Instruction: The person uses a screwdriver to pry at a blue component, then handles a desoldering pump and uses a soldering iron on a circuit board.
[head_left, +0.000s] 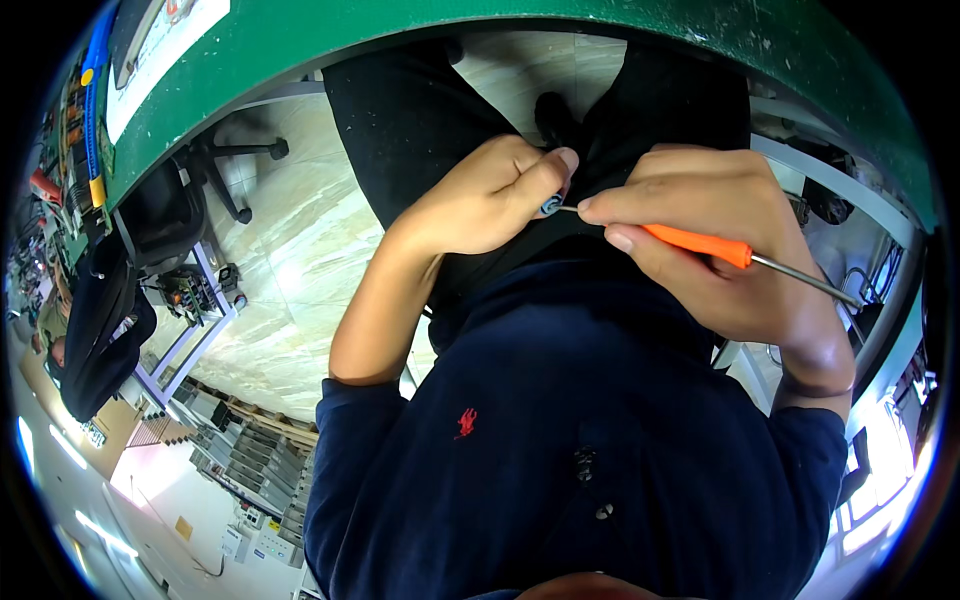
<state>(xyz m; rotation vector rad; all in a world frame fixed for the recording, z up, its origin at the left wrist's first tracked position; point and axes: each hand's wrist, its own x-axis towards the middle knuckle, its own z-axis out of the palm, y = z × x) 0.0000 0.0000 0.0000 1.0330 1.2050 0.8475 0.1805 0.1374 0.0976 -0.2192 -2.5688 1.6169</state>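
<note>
Above my lap, my left hand is closed around a small blue and dark round-ended piece. Only its end shows between thumb and fingers, so its kind is unclear. My right hand grips a screwdriver by its orange handle. A metal shaft sticks out of the handle toward my right forearm. At the other side, a thin metal tip runs from my right fingertips to the end of the blue piece and seems to touch it.
A green worktable curves across the top, its edge just beyond my knees. White paper and a blue-and-yellow tool lie on its left part. A black office chair stands left, near a metal frame. Another person is at far left.
</note>
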